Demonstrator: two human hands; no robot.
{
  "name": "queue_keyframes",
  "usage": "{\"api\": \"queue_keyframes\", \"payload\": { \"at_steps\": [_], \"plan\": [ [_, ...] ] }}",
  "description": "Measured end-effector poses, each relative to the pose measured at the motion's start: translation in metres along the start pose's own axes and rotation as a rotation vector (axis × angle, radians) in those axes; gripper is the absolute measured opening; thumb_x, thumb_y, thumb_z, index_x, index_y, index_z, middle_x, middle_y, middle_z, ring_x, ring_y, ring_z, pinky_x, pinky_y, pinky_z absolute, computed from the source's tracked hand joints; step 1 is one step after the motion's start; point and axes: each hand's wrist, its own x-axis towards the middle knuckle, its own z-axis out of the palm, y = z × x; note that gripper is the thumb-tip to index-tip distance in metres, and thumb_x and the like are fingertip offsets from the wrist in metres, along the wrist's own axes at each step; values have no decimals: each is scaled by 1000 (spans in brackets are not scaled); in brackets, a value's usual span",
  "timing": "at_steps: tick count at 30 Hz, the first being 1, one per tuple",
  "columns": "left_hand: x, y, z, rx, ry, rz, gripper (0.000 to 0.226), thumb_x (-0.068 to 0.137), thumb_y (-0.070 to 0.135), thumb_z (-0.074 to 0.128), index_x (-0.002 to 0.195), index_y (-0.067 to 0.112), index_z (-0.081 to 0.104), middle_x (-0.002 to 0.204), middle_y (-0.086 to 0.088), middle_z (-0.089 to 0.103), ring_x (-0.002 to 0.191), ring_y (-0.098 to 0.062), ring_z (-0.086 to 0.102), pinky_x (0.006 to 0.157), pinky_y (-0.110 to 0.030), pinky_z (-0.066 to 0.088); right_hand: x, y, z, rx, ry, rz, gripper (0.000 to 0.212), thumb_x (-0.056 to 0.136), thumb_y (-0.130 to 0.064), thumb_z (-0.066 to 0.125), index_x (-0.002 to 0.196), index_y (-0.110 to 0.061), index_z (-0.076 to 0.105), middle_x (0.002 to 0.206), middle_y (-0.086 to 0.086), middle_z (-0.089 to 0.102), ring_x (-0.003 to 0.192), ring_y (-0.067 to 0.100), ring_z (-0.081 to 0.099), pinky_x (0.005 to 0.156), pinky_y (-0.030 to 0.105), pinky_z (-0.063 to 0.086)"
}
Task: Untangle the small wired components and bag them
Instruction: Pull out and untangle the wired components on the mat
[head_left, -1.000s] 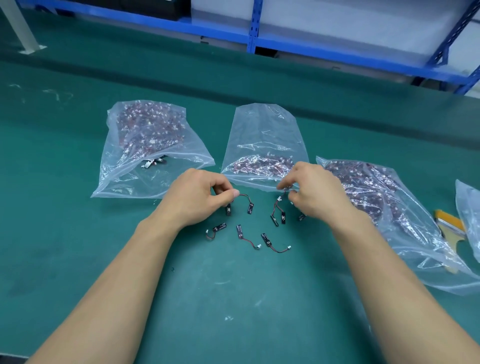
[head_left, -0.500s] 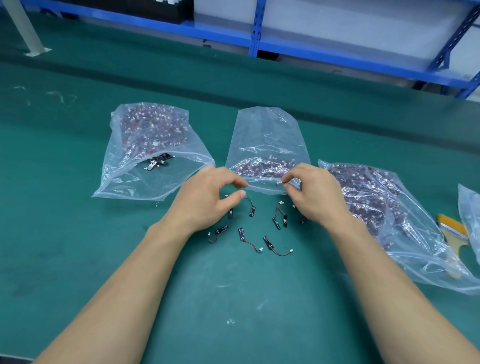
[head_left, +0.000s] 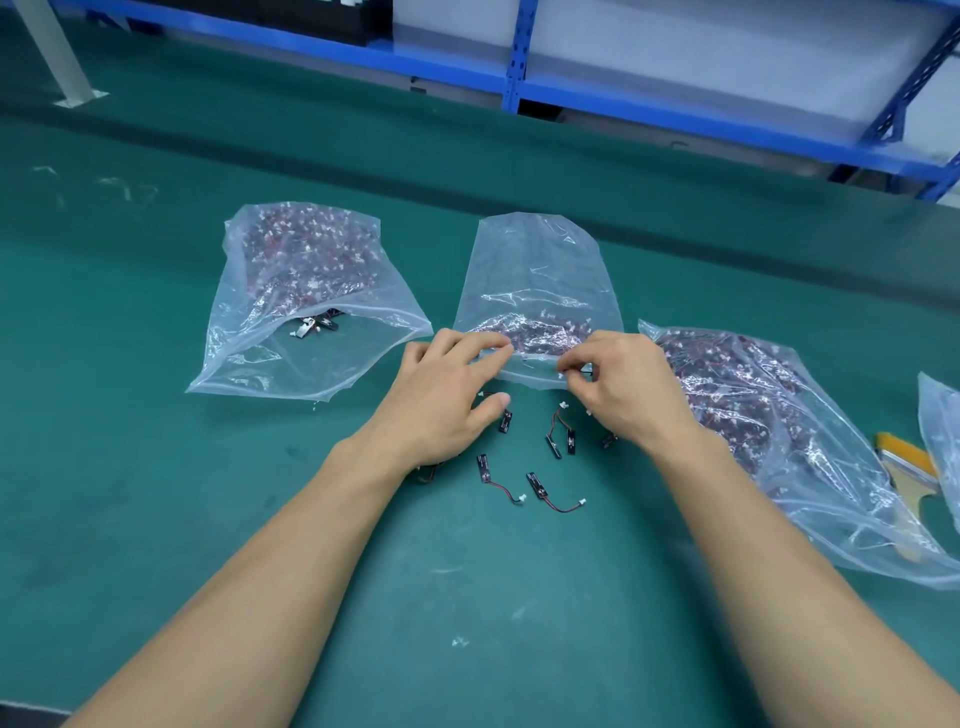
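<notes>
Wired components (head_left: 540, 486) lie loose on the green surface (head_left: 156, 519), near side of the middle clear bag (head_left: 537, 280). Left hand (head_left: 441, 400) fingers relaxed, touching its mouth; right hand (head_left: 628, 395) fingers apparently pinch one component there.

The left hand (head_left: 441, 395) let go of the wire it had pinched among the loose wired components (head_left: 498, 480), moved forward and laid its fingers on the mouth edge of the middle bag (head_left: 535, 280). The right hand (head_left: 623, 389), pinching one component (head_left: 563, 374), came up slightly to the same opening.
</notes>
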Motion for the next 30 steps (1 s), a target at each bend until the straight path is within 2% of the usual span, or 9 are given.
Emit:
{"api": "queue_keyframes", "payload": {
  "at_steps": [3,8,13,18,24,30],
  "plan": [
    [0,0,-1,-11,0,8,53,99,42,51,149,29,41,153,18,34,133,-12,30,106,-36,21,2,-1,0,-23,-12,-35,16,86,-12,68,92,-19,80,88,-1,70,79,22,63,75,35,51],
    [0,-1,-1,-32,-3,22,37,98,47,52,132,35,59,155,20,32,139,-10,24,112,-40,17,5,-1,1,-35,32,-25,17,87,-11,66,93,-19,80,92,1,70,81,24,64,76,36,51],
    [0,-4,0,24,-19,-15,54,99,51,47,149,31,43,155,22,31,139,-9,23,116,-42,13,2,-3,1,-19,79,-31,15,85,-9,67,89,-17,79,86,1,68,76,24,63,74,37,52],
    [1,0,0,13,-18,-15,61,99,48,50,154,27,35,157,19,26,139,-11,24,112,-41,16,-3,-7,-1,-14,93,-81,15,76,-8,68,81,-16,79,79,1,68,70,25,64,69,37,54],
    [0,3,-1,-18,-8,-20,66,98,46,52,156,25,29,160,17,22,140,-12,21,113,-40,18,7,-9,-4,-146,-38,-106,19,91,-9,64,100,-12,80,92,10,68,88,34,63,76,42,52],
    [0,2,-2,-23,-23,-14,66,100,48,46,157,22,27,160,16,20,142,-12,19,114,-40,18,24,-12,1,-294,-129,-15,42,85,7,53,113,-14,76,108,9,59,97,35,59,77,42,51]
  ]
}}
